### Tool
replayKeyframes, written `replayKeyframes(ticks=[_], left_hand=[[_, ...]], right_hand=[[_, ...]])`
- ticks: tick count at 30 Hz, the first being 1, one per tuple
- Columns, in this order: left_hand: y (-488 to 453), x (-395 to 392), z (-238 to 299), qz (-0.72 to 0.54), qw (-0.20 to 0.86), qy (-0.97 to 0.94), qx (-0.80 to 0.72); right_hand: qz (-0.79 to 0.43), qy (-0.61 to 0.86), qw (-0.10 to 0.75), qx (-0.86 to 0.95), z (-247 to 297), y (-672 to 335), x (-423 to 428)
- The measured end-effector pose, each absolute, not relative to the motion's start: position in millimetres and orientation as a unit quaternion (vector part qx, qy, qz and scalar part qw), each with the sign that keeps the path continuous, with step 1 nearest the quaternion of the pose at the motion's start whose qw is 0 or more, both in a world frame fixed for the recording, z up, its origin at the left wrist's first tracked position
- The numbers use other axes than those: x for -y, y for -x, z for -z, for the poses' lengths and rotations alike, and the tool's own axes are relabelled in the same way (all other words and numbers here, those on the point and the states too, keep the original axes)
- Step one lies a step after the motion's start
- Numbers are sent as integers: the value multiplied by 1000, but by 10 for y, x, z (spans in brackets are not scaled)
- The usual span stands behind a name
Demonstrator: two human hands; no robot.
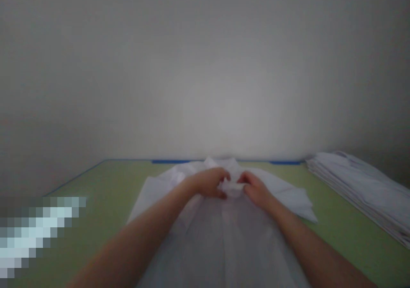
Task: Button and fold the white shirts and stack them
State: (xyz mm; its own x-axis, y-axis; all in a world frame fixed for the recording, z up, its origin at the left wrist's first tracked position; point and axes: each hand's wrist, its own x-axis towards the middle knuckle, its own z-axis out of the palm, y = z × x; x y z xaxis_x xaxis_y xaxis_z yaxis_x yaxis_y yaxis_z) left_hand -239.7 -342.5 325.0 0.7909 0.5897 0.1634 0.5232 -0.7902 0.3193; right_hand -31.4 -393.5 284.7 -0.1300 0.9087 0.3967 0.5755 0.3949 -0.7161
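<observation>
A white shirt (205,245) lies spread out in front of me, its body toward me and a sleeve fanning out on the right. My left hand (209,183) is at the collar area, with curled fingers and thumb on the cloth from the left. From the right, my right hand (256,189) pinches a folded white strip of the shirt, which looks like part of the collar. Only a short length of that strip shows between the two hands. Blur hides the exact contact of the left fingertips.
The shirt rests on a green table (96,189) with a blue edge, close to a plain grey wall (205,66). On the right lies a stack of folded white garments (361,185). A pixelated patch covers the lower left corner.
</observation>
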Motion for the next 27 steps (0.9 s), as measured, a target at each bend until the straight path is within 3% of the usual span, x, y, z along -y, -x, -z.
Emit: replayKeyframes(ticks=[8,20,27], left_hand=[[2327,3235,-3217,-278,249,-854,-364],[2194,3337,-3211,-325,469,-768,-289],[2150,3420,-3189,-338,518,-728,-295]], right_hand=[[-198,514,452,701,-2900,274,3940],[115,468,425,766,-2968,402,4114],[174,465,371,785,-3017,275,4112]])
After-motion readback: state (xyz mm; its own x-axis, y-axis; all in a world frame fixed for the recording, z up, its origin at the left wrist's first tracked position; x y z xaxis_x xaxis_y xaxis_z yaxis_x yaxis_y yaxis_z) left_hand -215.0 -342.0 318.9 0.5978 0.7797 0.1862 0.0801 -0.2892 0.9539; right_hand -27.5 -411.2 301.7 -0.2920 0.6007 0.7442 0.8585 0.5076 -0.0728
